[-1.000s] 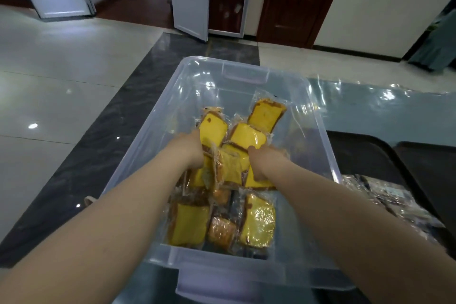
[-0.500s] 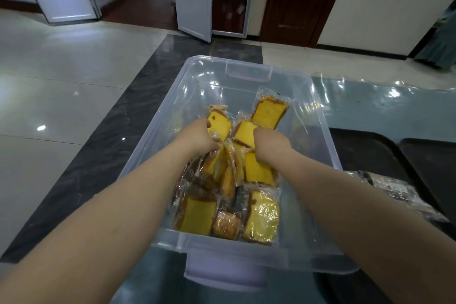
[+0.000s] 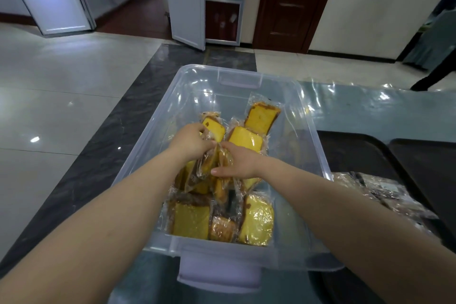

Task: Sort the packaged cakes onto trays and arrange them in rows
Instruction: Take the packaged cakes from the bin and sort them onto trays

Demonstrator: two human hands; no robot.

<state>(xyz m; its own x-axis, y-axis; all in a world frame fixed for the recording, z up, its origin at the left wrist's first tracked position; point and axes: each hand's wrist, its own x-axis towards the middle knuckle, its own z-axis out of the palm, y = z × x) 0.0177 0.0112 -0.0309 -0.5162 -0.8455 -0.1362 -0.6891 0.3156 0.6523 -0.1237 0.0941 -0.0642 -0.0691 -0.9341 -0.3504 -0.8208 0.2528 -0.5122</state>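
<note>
Both hands have drawn together since the earlier frame: left hand point(image 3: 191, 142) and right hand point(image 3: 240, 161) each grasp wrapped cakes point(image 3: 212, 163) inside the clear bin point(image 3: 318, 155).

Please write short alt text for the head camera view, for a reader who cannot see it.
Two bare hands reach into a clear plastic bin of wrapped yellow cake slices: the left hand and the right hand both grip packets in the middle of the pile. Dark trays lie to the right, the nearer one holding a few dark-wrapped packets.
</note>
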